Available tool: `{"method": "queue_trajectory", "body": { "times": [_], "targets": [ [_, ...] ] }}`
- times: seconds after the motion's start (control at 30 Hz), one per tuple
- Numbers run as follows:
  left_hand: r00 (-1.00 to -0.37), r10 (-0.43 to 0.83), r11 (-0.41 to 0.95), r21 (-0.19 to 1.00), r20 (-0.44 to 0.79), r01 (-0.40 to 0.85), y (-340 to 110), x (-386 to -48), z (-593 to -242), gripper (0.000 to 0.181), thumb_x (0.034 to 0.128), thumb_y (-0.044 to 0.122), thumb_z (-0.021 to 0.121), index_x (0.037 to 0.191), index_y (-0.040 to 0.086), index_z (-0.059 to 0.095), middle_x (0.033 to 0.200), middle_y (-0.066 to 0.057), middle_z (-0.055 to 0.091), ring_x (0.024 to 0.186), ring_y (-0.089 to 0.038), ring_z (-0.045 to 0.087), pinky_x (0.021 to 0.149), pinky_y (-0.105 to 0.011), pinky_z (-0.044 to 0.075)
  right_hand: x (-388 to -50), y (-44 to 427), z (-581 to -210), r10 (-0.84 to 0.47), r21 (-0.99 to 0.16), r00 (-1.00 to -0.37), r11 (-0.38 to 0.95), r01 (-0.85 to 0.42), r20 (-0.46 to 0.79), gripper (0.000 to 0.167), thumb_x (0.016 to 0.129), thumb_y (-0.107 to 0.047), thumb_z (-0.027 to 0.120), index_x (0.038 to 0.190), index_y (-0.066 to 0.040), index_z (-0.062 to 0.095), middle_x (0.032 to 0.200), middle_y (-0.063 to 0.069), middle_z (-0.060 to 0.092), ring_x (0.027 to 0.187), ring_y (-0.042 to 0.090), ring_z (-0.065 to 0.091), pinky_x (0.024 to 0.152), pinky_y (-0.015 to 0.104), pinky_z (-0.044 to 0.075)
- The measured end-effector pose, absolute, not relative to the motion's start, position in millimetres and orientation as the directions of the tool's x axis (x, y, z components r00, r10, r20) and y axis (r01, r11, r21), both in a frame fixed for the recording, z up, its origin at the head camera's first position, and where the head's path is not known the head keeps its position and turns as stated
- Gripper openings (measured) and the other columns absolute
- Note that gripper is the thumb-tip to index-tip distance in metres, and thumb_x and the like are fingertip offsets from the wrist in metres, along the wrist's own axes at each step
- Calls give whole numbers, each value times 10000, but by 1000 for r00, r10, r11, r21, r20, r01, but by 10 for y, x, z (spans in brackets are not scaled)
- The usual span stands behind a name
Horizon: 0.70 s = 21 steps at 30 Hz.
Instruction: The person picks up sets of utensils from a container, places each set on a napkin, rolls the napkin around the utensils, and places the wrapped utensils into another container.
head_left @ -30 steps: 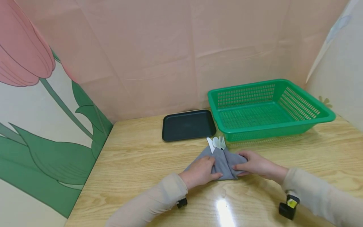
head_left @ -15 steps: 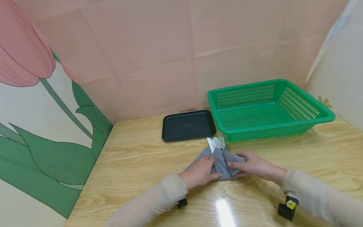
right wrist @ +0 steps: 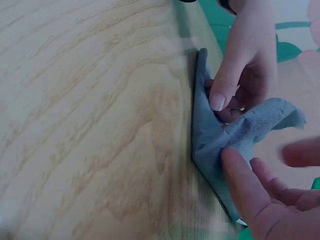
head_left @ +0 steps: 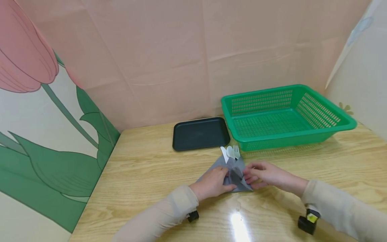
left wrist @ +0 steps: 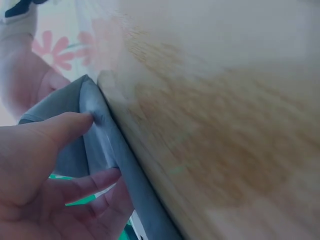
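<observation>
grey cloth napkin (head_left: 235, 176) on pale wood counter (head_left: 145, 174): right flap just swung inward, wrap seemingly narrower! right hand (head_left: 266, 174), fingers half spread, touches flap, gripping nothing; left hand (head_left: 213, 181) pinches napkin. slim white knife (head_left: 224, 154), round white spoon (head_left: 230, 152), tined white fork (head_left: 236, 152) poke out.

Grey cloth (head_left: 235, 173) partly folded on surface (head_left: 145, 164), flap (right wrist: 275, 114) raised; white knife (head_left: 224, 154), spoon (head_left: 230, 152), fork (head_left: 236, 152) side by side, tops exposed.

Beige long sleeves (head_left: 163, 211); black boxy wrist cameras (head_left: 306, 226), yellow patch (head_left: 312, 217) on right one.
</observation>
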<state>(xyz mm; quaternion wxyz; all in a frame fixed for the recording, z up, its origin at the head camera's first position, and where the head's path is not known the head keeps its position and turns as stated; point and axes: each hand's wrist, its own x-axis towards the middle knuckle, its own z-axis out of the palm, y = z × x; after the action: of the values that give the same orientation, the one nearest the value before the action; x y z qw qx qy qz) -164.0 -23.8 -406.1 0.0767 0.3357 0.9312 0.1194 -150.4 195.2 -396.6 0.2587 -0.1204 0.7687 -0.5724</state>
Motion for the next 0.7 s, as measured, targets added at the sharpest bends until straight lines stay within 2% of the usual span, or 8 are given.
{"method": "queue_trajectory", "body": {
  "times": [0.07, 0.23, 0.47, 0.7],
  "targets": [
    [-758, 648, 738, 305, -72, 602, -256, -1647, -4060, 365, 858, 426, 638, 1022, 104, 589, 912, 6, 607, 754, -62, 523, 662, -174, 429, -1509, 1951, -4002, -502, -939, -841, 344, 17, -199, 340, 895, -81, 533, 1115, 174, 487, 998, 176, 658, 868, 127, 644, 743, 312, 558],
    [-748, 658, 715, 380, -82, 587, -307, -1654, -4043, 407, 835, 394, 674, 1094, 90, 597, 1008, -28, 626, 856, -77, 546, 743, -166, 439, -1509, 1939, -4051, -538, -911, -838, 382, -154, -84, 320, 803, -31, 630, 1044, 152, 524, 962, 179, 641, 821, 24, 605, 714, 195, 523],
    [-745, 662, 703, 413, -82, 579, -348, -1666, -4040, 399, 815, 380, 698, 1074, 93, 598, 995, -24, 616, 827, -49, 511, 715, -139, 413, -1502, 1915, -4085, -535, -872, -845, 421, -249, -16, 262, 811, -46, 649, 1001, 112, 560, 933, 143, 643, 814, -15, 581, 736, 185, 510],
    [-745, 657, 705, 443, -114, 554, -373, -1685, -4039, 413, 800, 365, 718, 1090, 99, 595, 974, -18, 594, 794, -39, 482, 701, -138, 399, -1485, 1881, -4097, -523, -848, -852, 449, -282, 7, 226, 808, -45, 656, 973, 86, 576, 906, 129, 645, 794, -18, 565, 718, 197, 506]
  ]
}}
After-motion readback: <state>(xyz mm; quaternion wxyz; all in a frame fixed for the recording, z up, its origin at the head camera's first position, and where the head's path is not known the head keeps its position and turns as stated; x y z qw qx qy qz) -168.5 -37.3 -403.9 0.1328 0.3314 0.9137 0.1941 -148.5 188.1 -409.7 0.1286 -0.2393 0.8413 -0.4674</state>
